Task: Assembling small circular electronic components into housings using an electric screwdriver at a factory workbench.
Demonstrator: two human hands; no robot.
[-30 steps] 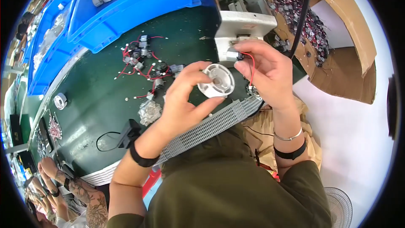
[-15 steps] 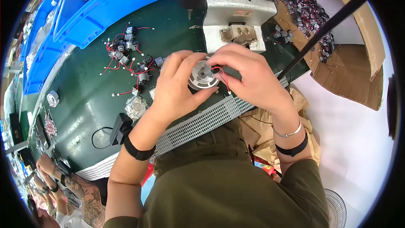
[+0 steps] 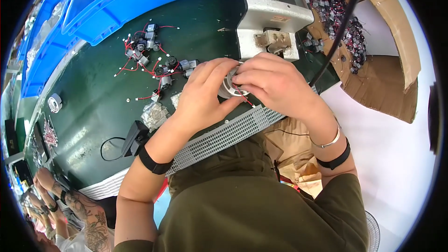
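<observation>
My left hand (image 3: 198,97) is closed around the side of a round white plastic housing (image 3: 227,87), held just above the table's near edge. My right hand (image 3: 276,83) has its fingers pinched at the housing's open top. Between those fingers is a small motor, now hidden; its red and black wires (image 3: 242,95) come out below the fingertips and end in a white plug. Left of my left hand lie several small grey and black motors (image 3: 162,72) with red wires. A crumpled clear plastic bag (image 3: 154,115) rests near my left wrist.
Ahead stands a pale metal press machine (image 3: 275,16) with a metal fixture. Blue bins (image 3: 126,11) of white parts line the far left. An open carton (image 3: 392,77) at right holds many motors. A white ring part (image 3: 55,103) lies left; a co-worker's tattooed arm (image 3: 88,212) is lower left.
My right fingers have moved onto the housing, and the motor they held in view is now hidden there. The view has shifted slightly, so the table things appear a little to the right.
</observation>
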